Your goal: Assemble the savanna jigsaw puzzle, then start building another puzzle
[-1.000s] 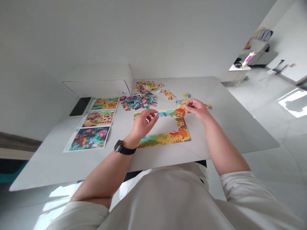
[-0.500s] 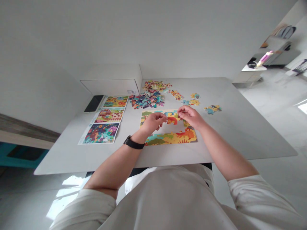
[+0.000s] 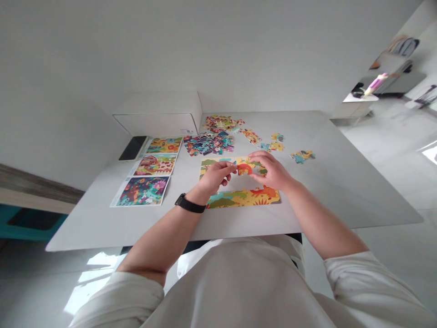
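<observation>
A colourful jigsaw puzzle (image 3: 225, 200), partly put together, lies on the table in front of me, with a bare gap in its middle. My left hand (image 3: 218, 176) is closed in a pinch at the left edge of a red-orange puzzle piece (image 3: 244, 170) above that gap. On the piece's right side is my right hand (image 3: 269, 169), its thumb and fingers spread apart around the edge. Whether the right fingertips touch the piece is hard to tell. Parts of the puzzle are hidden under both hands.
Heaps of loose pieces (image 3: 211, 143) lie behind the puzzle, and joined pieces (image 3: 302, 156) sit to its right. Three picture sheets (image 3: 143, 190) and a phone (image 3: 134, 148) are on the left. A white box (image 3: 155, 123) stands against the wall.
My right hand has opened from a pinch, its thumb dropping away from the fingers and coming beside the red-orange piece. My left hand has hardly moved.
</observation>
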`<state>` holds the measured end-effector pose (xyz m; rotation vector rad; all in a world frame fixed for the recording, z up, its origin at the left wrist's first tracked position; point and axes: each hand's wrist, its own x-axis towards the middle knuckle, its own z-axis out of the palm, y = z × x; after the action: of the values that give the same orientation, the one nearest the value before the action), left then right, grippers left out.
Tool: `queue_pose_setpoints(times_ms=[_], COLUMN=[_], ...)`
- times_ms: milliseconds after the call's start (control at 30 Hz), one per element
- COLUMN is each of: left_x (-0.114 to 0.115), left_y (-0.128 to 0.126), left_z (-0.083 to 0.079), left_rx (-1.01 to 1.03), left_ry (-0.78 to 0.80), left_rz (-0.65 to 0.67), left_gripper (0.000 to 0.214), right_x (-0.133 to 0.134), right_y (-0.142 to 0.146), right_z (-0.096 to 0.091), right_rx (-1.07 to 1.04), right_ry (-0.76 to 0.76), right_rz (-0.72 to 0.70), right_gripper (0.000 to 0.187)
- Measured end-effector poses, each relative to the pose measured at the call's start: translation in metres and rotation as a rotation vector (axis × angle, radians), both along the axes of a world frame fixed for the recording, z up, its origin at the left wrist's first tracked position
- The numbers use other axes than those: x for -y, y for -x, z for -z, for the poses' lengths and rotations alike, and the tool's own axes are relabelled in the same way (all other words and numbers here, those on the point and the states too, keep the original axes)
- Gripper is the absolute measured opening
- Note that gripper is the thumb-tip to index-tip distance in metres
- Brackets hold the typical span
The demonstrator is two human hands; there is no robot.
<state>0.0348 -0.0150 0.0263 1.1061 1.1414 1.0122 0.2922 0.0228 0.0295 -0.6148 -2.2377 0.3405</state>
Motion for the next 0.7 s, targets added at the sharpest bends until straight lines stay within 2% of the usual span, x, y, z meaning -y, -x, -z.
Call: queue_pose_setpoints(times_ms=[100,200,300,367,500,700], left_x=[-0.001,-0.001,0.001,0.004,0.009,0.009], left_y=[0.000,0.002,0.002,0.002,-0.002,-0.006], left_z=[0.002,0.007,0.013,0.017,0.020,0.019], left_rx=[-0.040,-0.202,-0.495,-0.638,-0.701,-0.769], left_ry=[-0.029,-0.131,-0.397,-0.590,-0.788,-0.899], left_rz=[0.026,0.043,0.013,0.033,0.154,0.240], left_gripper=[0.050,0.045,0.033,0.034,0.046,0.034], right_x=[-0.001,-0.003,-0.005,-0.005,0.000,0.016], right_y=[-0.003,-0.011,-0.023,-0.031,-0.042,-0.047], right_z=[0.000,-0.005,-0.011,-0.014,-0.015,-0.005], right_rx=[0.044,0.075,0.092,0.107,0.145,0.180], right_ry=[-0.011,0.012,0.057,0.086,0.131,0.202], right_rz=[0.014,0.020,0.043,0.055,0.034,0.007], right_gripper=[0.040,0.035,0.029,0.026,0.023,0.024])
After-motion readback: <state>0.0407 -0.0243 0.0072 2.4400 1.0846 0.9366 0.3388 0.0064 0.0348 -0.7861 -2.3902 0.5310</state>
